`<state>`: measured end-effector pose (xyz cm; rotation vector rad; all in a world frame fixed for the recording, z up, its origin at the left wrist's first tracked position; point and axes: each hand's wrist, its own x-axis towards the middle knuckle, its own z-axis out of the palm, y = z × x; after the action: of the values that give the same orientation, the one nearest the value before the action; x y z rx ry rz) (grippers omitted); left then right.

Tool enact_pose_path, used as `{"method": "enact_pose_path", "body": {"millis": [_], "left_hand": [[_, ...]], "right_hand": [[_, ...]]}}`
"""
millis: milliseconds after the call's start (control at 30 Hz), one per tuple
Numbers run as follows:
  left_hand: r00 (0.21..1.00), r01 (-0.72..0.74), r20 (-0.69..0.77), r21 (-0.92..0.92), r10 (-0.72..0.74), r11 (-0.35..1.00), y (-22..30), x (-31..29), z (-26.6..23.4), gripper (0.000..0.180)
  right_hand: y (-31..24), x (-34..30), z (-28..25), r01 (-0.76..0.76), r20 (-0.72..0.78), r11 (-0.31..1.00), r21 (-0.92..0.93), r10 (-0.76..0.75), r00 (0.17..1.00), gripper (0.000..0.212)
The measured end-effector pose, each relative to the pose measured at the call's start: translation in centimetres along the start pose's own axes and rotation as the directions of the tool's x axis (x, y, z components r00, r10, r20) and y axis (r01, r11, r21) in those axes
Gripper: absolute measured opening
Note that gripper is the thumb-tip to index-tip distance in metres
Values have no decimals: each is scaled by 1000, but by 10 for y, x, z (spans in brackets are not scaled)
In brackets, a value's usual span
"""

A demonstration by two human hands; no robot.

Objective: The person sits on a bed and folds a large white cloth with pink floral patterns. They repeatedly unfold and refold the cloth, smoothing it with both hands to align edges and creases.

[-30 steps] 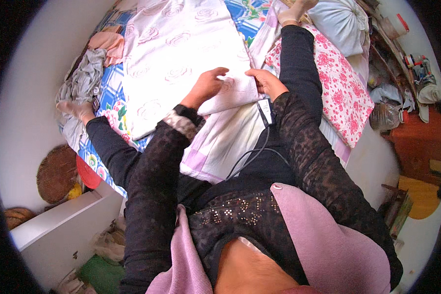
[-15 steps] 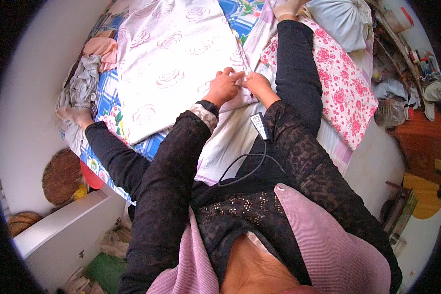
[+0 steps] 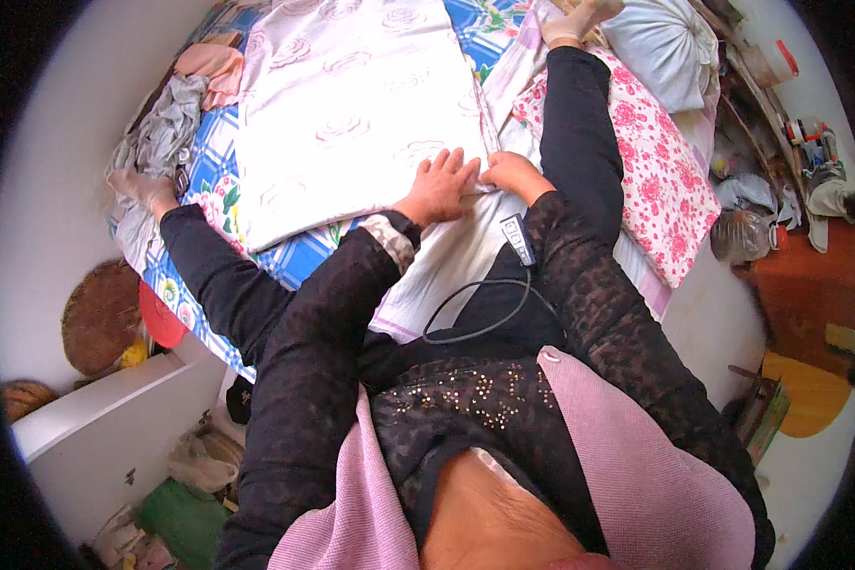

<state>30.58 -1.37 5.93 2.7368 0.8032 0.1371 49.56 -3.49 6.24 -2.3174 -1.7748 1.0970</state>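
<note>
Blue-checked sheet [image 3: 304, 258] beneath white cloth [image 3: 351, 123] with pinkish rose outlines

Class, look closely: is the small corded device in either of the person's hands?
No, the corded device shows below and apart from the left hand and right hand, which are both at the edge of the white cloth.

Looks like a room in a home, likely a bedroom: shown by a blue checked floral bedcover [image 3: 304, 258], crumpled grey cloth [image 3: 168, 123], a tied white bundle [image 3: 663, 59], household clutter [image 3: 746, 192].
</note>
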Motion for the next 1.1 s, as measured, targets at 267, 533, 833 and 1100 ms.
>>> {"method": "enact_pose_path", "body": {"millis": [267, 533, 833, 1100], "left_hand": [[958, 29, -285, 201, 30, 979, 5, -25, 10, 48], [947, 178, -280, 56, -155, 982, -10, -13, -1, 33], [945, 188, -262, -56, -196, 981, -21, -10, -13, 22], [930, 212, -286, -93, -230, 973, -26, -5, -20, 16]], "right_hand": [[-4, -19, 0, 60, -171, 998, -26, -63, 983, 30], [-13, -23, -16, 186, -94, 756, 628, -164, 982, 16], [-26, -31, -33, 367, -316, 903, 225, -288, 904, 26], [-36, -43, -40, 367, -489, 930, -31, -334, 806, 24]]}}
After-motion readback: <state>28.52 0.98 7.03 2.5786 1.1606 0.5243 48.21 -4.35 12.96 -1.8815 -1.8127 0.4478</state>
